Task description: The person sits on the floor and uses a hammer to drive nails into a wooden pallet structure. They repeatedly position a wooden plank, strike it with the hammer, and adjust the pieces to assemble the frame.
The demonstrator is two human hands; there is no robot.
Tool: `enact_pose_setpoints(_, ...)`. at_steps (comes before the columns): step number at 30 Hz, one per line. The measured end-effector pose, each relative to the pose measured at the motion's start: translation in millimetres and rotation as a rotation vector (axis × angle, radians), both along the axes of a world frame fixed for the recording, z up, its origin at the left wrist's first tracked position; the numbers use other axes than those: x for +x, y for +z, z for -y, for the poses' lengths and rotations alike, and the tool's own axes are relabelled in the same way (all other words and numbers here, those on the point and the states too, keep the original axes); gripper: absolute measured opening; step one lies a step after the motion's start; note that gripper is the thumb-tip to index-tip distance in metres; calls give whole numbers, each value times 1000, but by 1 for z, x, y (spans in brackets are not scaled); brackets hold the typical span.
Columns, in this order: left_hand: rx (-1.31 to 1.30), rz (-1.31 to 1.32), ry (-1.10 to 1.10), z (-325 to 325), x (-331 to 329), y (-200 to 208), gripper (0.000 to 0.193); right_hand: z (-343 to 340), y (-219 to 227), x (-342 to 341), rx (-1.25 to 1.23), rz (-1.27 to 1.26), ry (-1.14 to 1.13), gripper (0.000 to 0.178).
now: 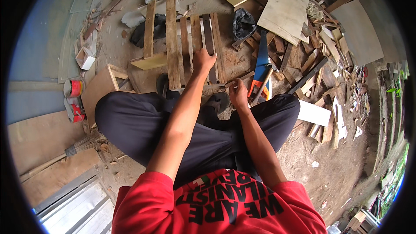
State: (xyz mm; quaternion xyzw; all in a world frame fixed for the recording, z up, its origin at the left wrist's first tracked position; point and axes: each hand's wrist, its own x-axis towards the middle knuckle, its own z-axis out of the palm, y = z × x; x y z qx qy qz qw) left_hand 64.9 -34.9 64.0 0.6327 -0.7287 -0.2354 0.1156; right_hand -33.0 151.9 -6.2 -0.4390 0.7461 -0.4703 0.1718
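A frame of parallel wooden slats (172,39) lies on the ground in front of me, between my feet and beyond. My left hand (203,62) is closed over one of its darker slats (209,39), with the thumb pointing right. Just right of the frame's near corner, my right hand (238,93) pinches a short wooden strip (246,76); whether the strip touches the frame I cannot tell. Close to the right hand lie a hammer (265,83) with a wooden handle and a handsaw (262,56) with a blue blade and orange handle.
Wood offcuts (320,65) are heaped at the right under a pale board (284,11). A black plastic bag (243,25) sits beyond the frame. At the left are red cans (76,89) and a wooden box (102,87). A white panel (313,112) lies by my right knee.
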Motion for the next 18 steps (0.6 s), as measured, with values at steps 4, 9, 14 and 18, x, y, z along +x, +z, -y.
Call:
enact_pose_setpoints(4,-8,-1,-1,-1,-1,2,43,-5,-9,-6,-2,-25,11,24)
enact_pose_setpoints(9,-27,5,-2,0,1,-1,44,-8,-4,-5,74,18,12,23)
enact_pose_setpoints(14,-20,-16,2,-3,0,0,43,-8,-5,-7,112,30,7,25)
enact_pose_setpoints(18,-29,-27,16,-5,1,1,42,-8,-7,-7,123,42,15,26)
